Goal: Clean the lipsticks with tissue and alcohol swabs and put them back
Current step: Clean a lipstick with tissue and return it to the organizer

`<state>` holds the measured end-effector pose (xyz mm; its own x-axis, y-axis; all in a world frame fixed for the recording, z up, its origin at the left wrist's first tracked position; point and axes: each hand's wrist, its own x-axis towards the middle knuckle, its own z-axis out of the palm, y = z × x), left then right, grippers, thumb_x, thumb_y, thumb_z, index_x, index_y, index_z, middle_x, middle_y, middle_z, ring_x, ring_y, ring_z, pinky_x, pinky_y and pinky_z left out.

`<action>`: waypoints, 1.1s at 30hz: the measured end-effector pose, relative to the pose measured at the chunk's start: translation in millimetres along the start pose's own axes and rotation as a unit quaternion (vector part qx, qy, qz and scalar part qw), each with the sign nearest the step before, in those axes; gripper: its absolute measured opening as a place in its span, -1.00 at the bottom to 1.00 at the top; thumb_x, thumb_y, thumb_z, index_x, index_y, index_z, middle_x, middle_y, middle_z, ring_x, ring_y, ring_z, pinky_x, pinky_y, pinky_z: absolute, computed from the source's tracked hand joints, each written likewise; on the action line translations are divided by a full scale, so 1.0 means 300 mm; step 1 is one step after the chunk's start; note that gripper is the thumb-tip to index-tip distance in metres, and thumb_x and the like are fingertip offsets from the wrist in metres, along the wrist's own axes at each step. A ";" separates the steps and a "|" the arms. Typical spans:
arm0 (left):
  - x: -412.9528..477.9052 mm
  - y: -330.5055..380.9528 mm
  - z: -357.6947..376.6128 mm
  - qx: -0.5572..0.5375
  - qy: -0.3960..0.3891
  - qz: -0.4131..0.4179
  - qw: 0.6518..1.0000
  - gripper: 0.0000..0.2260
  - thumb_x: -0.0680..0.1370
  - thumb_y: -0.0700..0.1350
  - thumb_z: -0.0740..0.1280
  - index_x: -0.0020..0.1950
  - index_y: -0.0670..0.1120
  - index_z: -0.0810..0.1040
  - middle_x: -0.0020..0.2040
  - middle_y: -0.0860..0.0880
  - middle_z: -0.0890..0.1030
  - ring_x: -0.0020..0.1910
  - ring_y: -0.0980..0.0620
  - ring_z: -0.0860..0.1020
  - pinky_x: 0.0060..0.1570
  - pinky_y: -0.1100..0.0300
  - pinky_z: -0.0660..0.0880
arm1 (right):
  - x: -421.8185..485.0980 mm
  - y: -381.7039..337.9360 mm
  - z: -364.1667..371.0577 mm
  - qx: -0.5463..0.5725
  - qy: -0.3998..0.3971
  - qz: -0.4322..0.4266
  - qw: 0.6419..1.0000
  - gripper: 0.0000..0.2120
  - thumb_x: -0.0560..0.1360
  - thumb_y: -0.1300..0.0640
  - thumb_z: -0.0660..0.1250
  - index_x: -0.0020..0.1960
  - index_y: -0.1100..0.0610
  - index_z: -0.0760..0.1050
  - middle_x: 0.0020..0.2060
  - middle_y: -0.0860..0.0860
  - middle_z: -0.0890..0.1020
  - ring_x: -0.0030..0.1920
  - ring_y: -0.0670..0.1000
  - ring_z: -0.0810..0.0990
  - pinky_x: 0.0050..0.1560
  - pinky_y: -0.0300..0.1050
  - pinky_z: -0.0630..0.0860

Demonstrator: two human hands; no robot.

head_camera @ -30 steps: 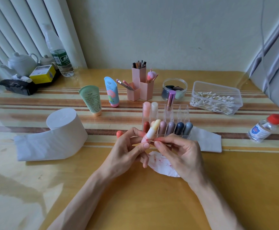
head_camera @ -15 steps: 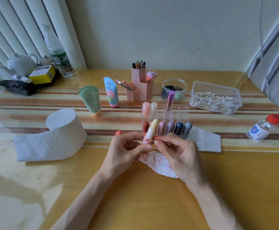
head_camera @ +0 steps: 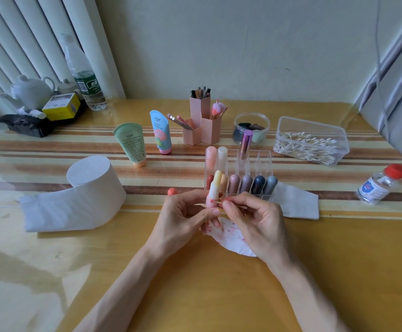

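Your left hand (head_camera: pixel 185 216) holds the uncapped lipstick (head_camera: pixel 213 190) by its pink base, fingers curled round it, so the pale yellow stick points up and leans slightly away from you. Your right hand (head_camera: pixel 255 221) pinches a thin swab (head_camera: pixel 220 202) between thumb and forefinger, and its tip touches the pink base just above your left fingertips. Directly under the grip a red-stained tissue (head_camera: pixel 231 240) lies on the table (head_camera: pixel 195 295). Just behind the grip stands the clear organizer (head_camera: pixel 264 161), its front row filled with capped lipsticks. A small orange-red cap (head_camera: pixel 172 191) sits just beyond your left hand. A folded tissue (head_camera: pixel 295 202) lies right of your right hand. Well apart on that side stands the alcohol bottle (head_camera: pixel 379 185).
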<state>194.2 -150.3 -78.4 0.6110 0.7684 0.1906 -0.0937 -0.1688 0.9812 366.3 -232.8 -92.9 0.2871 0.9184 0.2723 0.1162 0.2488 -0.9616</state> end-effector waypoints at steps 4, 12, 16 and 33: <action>0.001 -0.002 -0.003 0.005 0.003 0.004 1.000 -0.77 0.57 -0.18 0.45 0.21 -0.22 0.66 -0.21 -0.11 0.71 -0.28 -0.10 0.69 -0.32 0.18 0.57 | 0.001 0.004 0.001 -0.012 0.001 -0.003 1.000 -0.86 0.58 0.18 0.45 0.09 0.20 0.73 -0.01 -0.01 0.78 0.11 0.05 0.75 0.17 -0.12 0.64; -0.001 -0.002 -0.007 -0.021 0.011 -0.022 0.999 -0.73 0.58 -0.29 0.41 0.27 -0.30 0.54 -0.02 -0.15 0.76 -0.21 -0.16 0.73 -0.35 0.10 0.62 | 0.000 -0.001 0.000 -0.015 -0.015 0.009 1.000 -0.86 0.60 0.19 0.43 0.08 0.21 0.73 0.00 0.00 0.78 0.12 0.07 0.75 0.19 0.00 0.66; -0.001 0.000 -0.011 -0.018 0.001 -0.014 1.000 -0.80 0.60 -0.29 0.39 0.19 -0.31 0.53 -0.04 -0.16 0.75 -0.19 -0.19 0.74 -0.35 0.10 0.63 | 0.000 0.000 -0.001 -0.023 -0.016 0.012 1.000 -0.85 0.60 0.17 0.43 0.08 0.21 0.73 -0.02 0.00 0.78 0.08 0.09 0.75 0.17 0.06 0.66; 0.004 -0.008 -0.016 -0.016 -0.017 -0.002 1.000 -0.79 0.63 -0.24 0.34 0.22 -0.31 0.55 -0.05 -0.18 0.72 -0.16 -0.18 0.72 -0.33 0.11 0.61 | 0.002 -0.006 -0.008 -0.042 -0.031 0.005 0.999 -0.84 0.62 0.15 0.40 0.09 0.17 0.73 -0.04 -0.04 0.78 0.07 0.03 0.75 0.11 -0.14 0.64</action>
<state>191.3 -146.0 -80.3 0.6375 0.7475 0.1868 -0.1157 -0.1468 0.9824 368.6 -233.5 -91.0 0.2302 0.9387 0.2567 0.1931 0.2145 -0.9574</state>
